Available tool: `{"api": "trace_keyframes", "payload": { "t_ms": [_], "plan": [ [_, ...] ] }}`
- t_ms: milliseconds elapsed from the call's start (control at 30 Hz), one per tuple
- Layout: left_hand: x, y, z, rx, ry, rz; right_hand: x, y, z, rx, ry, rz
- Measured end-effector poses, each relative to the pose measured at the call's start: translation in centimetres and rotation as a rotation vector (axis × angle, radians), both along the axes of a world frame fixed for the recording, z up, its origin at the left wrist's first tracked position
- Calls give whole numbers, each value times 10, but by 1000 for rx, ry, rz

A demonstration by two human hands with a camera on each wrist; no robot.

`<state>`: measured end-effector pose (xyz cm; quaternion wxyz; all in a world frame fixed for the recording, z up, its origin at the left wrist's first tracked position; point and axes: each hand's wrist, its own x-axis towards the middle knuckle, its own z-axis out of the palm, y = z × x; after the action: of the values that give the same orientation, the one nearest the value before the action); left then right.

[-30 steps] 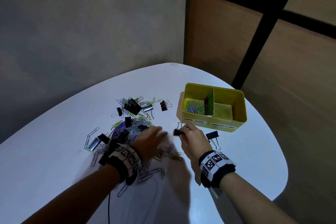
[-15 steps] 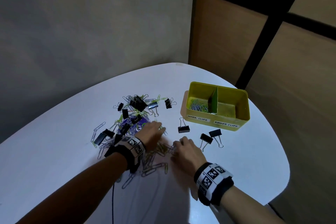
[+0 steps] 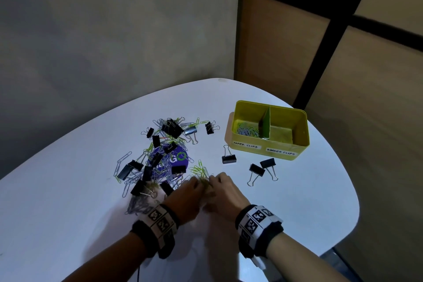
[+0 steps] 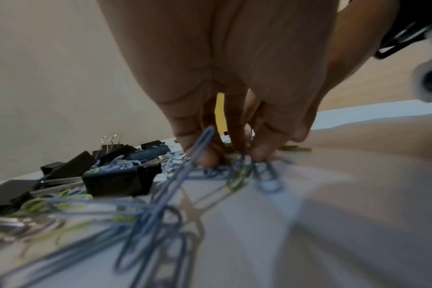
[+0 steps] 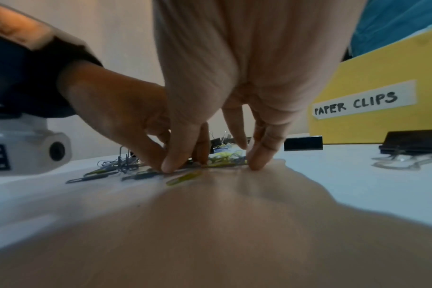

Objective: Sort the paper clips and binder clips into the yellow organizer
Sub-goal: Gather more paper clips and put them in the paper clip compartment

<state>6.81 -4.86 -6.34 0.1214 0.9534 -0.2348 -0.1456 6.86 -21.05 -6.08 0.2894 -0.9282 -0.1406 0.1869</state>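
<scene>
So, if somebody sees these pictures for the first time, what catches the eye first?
Probably the yellow organizer at the table's right, with paper clips in its left compartment only. Then the tangled pile of clips at centre, and the left hand and right hand meeting over green paper clips at its near edge.

A rounded white table [image 3: 297, 201] stands against a grey wall [image 3: 114, 41] and wooden panels [image 3: 274, 48].

On your worktop [image 3: 297, 201] the organizer [image 3: 299, 144] sits far right, the clip pile [image 3: 160, 158] lies left of it, three binder clips [image 3: 256, 167] between, your hands nearest.
</scene>
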Motion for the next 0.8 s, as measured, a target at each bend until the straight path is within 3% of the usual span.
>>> {"api": "trace_keyframes", "payload": {
  "t_ms": [133, 267, 367, 467, 667, 800],
  "plan": [
    [27, -2, 16, -34, -28, 95, -4, 0, -2, -24, -9, -35],
    [41, 1, 25, 229, 77, 33, -8, 9, -6, -182, -110, -75],
    [44, -4, 21, 325, 94, -11, 0, 16, -7, -104, -91, -119],
    [46, -9, 20, 235, 30, -19, 13, 13, -2, -81, -75, -97],
    [49, -10, 29, 219, 60, -23, 29, 2, 11, -157, -74, 10],
    [52, 1, 33, 100, 69, 28, 29, -7, 11, -34, -94, -16]
  ]
}}
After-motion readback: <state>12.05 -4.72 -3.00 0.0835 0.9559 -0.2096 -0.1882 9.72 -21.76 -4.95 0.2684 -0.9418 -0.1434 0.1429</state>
